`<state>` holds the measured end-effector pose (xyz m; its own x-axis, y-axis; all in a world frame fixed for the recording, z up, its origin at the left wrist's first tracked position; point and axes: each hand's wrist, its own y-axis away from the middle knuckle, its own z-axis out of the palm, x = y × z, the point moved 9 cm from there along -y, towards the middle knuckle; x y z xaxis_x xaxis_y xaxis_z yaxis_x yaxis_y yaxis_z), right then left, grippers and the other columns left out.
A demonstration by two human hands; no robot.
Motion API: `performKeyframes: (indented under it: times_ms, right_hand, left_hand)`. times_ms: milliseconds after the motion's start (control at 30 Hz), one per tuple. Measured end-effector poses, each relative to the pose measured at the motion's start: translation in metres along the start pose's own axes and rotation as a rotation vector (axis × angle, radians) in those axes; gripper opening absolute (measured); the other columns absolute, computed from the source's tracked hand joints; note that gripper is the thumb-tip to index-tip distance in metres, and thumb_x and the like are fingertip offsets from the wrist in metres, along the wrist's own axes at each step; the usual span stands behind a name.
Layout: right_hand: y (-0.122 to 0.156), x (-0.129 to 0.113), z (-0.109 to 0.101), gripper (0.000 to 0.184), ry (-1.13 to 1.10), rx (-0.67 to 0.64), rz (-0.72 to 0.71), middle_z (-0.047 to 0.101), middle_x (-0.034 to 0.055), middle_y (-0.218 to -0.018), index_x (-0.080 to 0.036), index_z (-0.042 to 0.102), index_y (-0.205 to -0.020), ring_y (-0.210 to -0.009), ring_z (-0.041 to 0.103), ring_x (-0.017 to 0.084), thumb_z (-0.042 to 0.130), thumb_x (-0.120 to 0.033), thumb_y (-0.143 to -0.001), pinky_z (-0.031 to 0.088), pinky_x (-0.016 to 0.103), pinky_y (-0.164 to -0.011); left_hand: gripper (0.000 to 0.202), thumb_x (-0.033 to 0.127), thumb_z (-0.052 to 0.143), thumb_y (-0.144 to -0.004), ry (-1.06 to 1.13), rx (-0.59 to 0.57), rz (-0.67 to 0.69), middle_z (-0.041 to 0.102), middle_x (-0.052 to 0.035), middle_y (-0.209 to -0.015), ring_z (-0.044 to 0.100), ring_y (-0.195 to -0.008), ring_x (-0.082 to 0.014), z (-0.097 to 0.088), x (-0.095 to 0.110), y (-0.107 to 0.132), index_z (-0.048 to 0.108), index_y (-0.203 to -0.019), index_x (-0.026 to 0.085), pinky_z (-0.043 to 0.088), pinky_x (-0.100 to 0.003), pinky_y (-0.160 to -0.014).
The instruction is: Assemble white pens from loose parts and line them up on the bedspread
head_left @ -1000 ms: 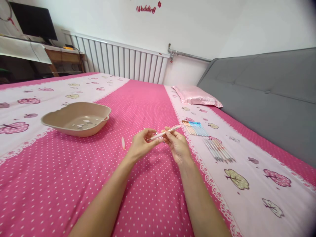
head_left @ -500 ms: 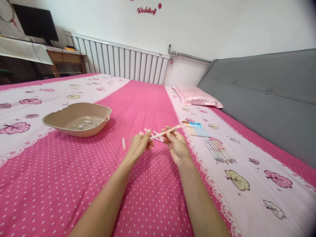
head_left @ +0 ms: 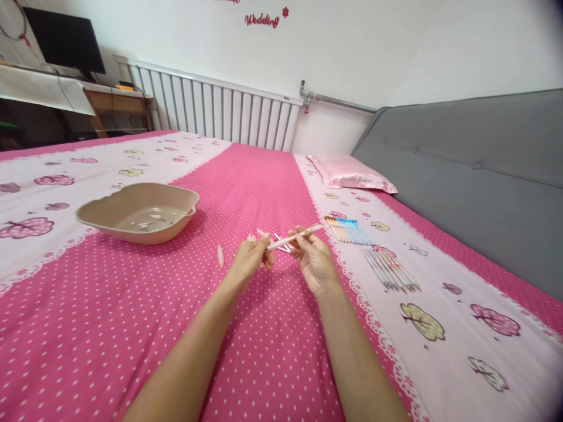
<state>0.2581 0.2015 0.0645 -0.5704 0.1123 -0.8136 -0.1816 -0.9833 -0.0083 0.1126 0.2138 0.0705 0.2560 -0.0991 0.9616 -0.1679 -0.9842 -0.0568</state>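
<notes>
A slim pale pen (head_left: 282,241) is held slantwise between my two hands above the pink bedspread. My left hand (head_left: 250,257) pinches its lower left end. Round its upper right part close the fingers of my right hand (head_left: 316,261), and its tip sticks out past them. Just behind the hands lie several white sticks (head_left: 285,248), partly hidden. A pale pink pen part (head_left: 220,256) rests to the left of my left hand. To the right are a row of blue and orange pens (head_left: 349,230) and a row of grey and reddish pens (head_left: 391,269).
A beige basin (head_left: 138,220) with small white pieces inside stands on the bed at left. A pink pillow (head_left: 352,173) lies at the back right by the grey headboard (head_left: 475,170). Behind are a white radiator (head_left: 211,105) and a desk with a monitor (head_left: 65,44).
Hardly anything differs. Both hands keep hold of the pen, with only a slight shift of the fingers and pen.
</notes>
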Motion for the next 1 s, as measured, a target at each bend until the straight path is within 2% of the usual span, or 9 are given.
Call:
performKeyframes:
  times_ms: [67,133,267,367,567,700,767,867,1000]
  right_hand:
    - [0.000,0.000,-0.001,0.017,-0.002,0.014,0.001,0.069,-0.0007,-0.083,-0.018,0.065,-0.084,-0.074,0.061,0.008,0.069,-0.015,-0.068,0.046,0.017,-0.061]
    - [0.000,0.000,-0.003,0.017,-0.007,0.026,-0.009,0.069,-0.0008,-0.082,-0.019,0.064,-0.084,-0.073,0.061,0.008,0.069,-0.015,-0.068,0.046,0.017,-0.060]
    - [-0.002,-0.001,-0.005,0.017,-0.018,0.039,-0.017,0.069,-0.0014,-0.081,-0.018,0.064,-0.083,-0.072,0.061,0.008,0.069,-0.015,-0.067,0.046,0.016,-0.059]
    - [-0.002,-0.002,-0.006,0.018,-0.015,0.036,-0.018,0.069,-0.0014,-0.081,-0.018,0.064,-0.084,-0.072,0.061,0.008,0.069,-0.015,-0.067,0.046,0.016,-0.059]
    - [-0.001,0.000,-0.003,0.017,-0.024,0.020,-0.008,0.068,-0.0017,-0.080,-0.018,0.064,-0.084,-0.070,0.060,0.007,0.068,-0.014,-0.068,0.045,0.016,-0.059]
    - [-0.001,0.002,-0.002,0.017,-0.027,0.016,0.005,0.068,-0.0014,-0.081,-0.018,0.064,-0.084,-0.073,0.061,0.008,0.068,-0.015,-0.068,0.045,0.016,-0.059]
    - [-0.001,0.001,-0.004,0.017,-0.017,0.022,-0.002,0.068,-0.0014,-0.081,-0.019,0.065,-0.084,-0.073,0.061,0.008,0.069,-0.015,-0.068,0.045,0.017,-0.060]
    - [-0.002,0.000,-0.006,0.016,-0.009,0.032,-0.015,0.068,-0.0016,-0.081,-0.019,0.065,-0.084,-0.073,0.061,0.008,0.068,-0.016,-0.068,0.046,0.018,-0.061]
    - [-0.002,0.001,-0.006,0.016,-0.008,0.041,-0.016,0.068,-0.0015,-0.081,-0.019,0.065,-0.083,-0.073,0.061,0.008,0.068,-0.016,-0.068,0.045,0.018,-0.061]
  left_hand:
    - [0.055,0.055,0.038,-0.082,-0.053,0.085,0.020,0.061,-0.0054,-0.053,0.056,-0.053,-0.0148,-0.007,0.001,0.000,0.063,-0.056,0.014,0.042,-0.027,-0.057]
    - [0.040,0.052,0.055,-0.074,-0.116,0.157,0.134,0.065,-0.0047,-0.065,0.058,-0.059,-0.0153,-0.012,0.012,0.001,0.065,-0.073,0.014,0.041,-0.026,-0.057]
    - [0.026,0.035,0.066,-0.067,-0.209,0.180,0.341,0.065,-0.0026,-0.074,0.057,-0.068,-0.0140,-0.008,0.032,0.006,0.063,-0.084,0.016,0.042,-0.024,-0.063]
    - [0.026,0.040,0.055,-0.076,-0.282,0.167,0.281,0.063,-0.0011,-0.063,0.053,-0.059,-0.0123,-0.007,0.028,0.004,0.065,-0.072,0.016,0.039,-0.024,-0.060]
    - [0.052,0.052,0.037,-0.083,-0.060,-0.073,0.042,0.056,-0.0013,-0.047,0.050,-0.047,-0.0114,0.007,0.004,-0.001,0.059,-0.055,0.015,0.039,-0.024,-0.056]
    - [0.057,0.056,0.033,-0.084,-0.005,-0.063,-0.007,0.056,-0.0033,-0.046,0.053,-0.049,-0.0131,0.006,-0.002,-0.001,0.060,-0.055,0.014,0.042,-0.027,-0.059]
    - [0.052,0.056,0.038,-0.082,-0.028,-0.005,0.033,0.063,-0.0057,-0.057,0.056,-0.055,-0.0147,0.003,0.001,-0.002,0.064,-0.068,0.013,0.042,-0.027,-0.058]
    - [0.040,0.048,0.062,-0.070,-0.026,0.052,0.180,0.067,-0.0060,-0.075,0.060,-0.065,-0.0159,0.002,0.012,-0.002,0.061,-0.091,0.014,0.043,-0.026,-0.058]
    - [0.027,0.036,0.067,-0.066,-0.110,0.122,0.279,0.066,-0.0047,-0.075,0.059,-0.067,-0.0147,-0.001,0.022,0.001,0.063,-0.083,0.015,0.044,-0.025,-0.062]
